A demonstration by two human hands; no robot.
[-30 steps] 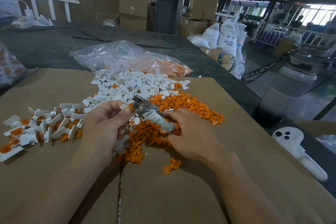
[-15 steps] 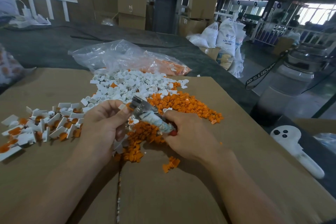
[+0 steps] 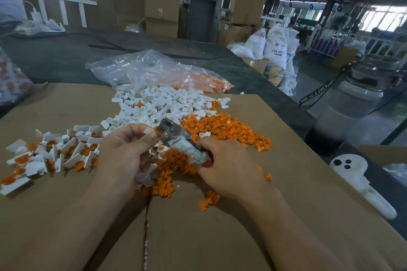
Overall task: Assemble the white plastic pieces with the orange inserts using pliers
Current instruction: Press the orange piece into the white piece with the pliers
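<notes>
- Two hands meet over the middle of the cardboard surface (image 3: 242, 237), just above the near edge of the loose parts.
- The left hand (image 3: 125, 154) pinches a small white piece (image 3: 148, 131) between thumb and forefinger, with the other fingers curled beneath.
- An orange insert (image 3: 156, 130) shows at the right end of that piece, hard against the tool's metal head.
- The right hand (image 3: 229, 167) is curled round the handles of the pliers (image 3: 182, 141), which are wrapped in pale tape. A bit of red grip shows by the palm.
- The pliers slant up and to the left from the right hand, so the head sits just right of the left thumb tip. Whether the jaws are closed on the piece cannot be told.
- The heap of white pieces (image 3: 158, 103) lies beyond both hands, behind the pliers' head.
- The heap of orange inserts (image 3: 224, 127) lies beyond the right hand and to its right. It also spills under both hands toward the seam in the cardboard.
- A small clump of inserts (image 3: 209, 201) sits apart from the heap, just left of the right wrist.
- The assembled pieces (image 3: 55, 152), white with orange showing, are spread to the left of the left hand, near the surface's left edge.
- A clear plastic bag (image 3: 143, 70) with white and orange parts inside lies past the heaps, at the far edge of the cardboard.
- A white handheld device (image 3: 356, 178) lies at the right edge, well apart from the hands.
</notes>
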